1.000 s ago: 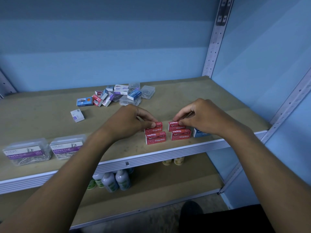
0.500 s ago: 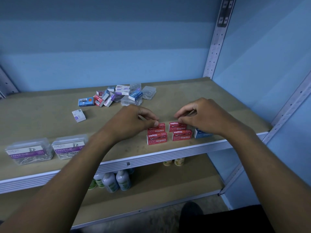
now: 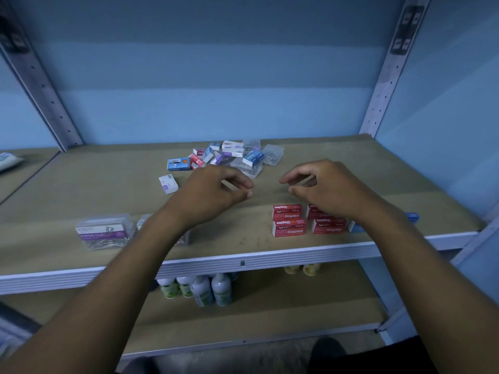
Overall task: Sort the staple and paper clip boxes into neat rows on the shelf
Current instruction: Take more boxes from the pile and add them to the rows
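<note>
Blue walls and grey perforated uprights enclose a tan board shelf [image 3: 81,184] with a white metal front edge. Four red staple boxes [image 3: 289,221] are seen near the front edge, right of centre, set in two columns of two; white "Staples" lettering is printed on top and front faces. The right column is partly covered by the right hand [image 3: 326,190]. A blue box [image 3: 410,217] lies just right of them, mostly hidden behind the right forearm. At the front left, a clear paper clip box [image 3: 104,233] with a purple and white label is noted; a second one beside it is largely hidden by the left forearm. Toward the back, a loose pile of small boxes [image 3: 229,157] in blue, red, white and clear plastic is recorded, with one white box [image 3: 168,184] lying apart to its left. The left hand [image 3: 213,193] is held above the shelf, fingers loosely curled, nothing grasped. The right hand is likewise half-curled and empty, above the red boxes. Bottles [image 3: 205,290] stand on the lower shelf.
</note>
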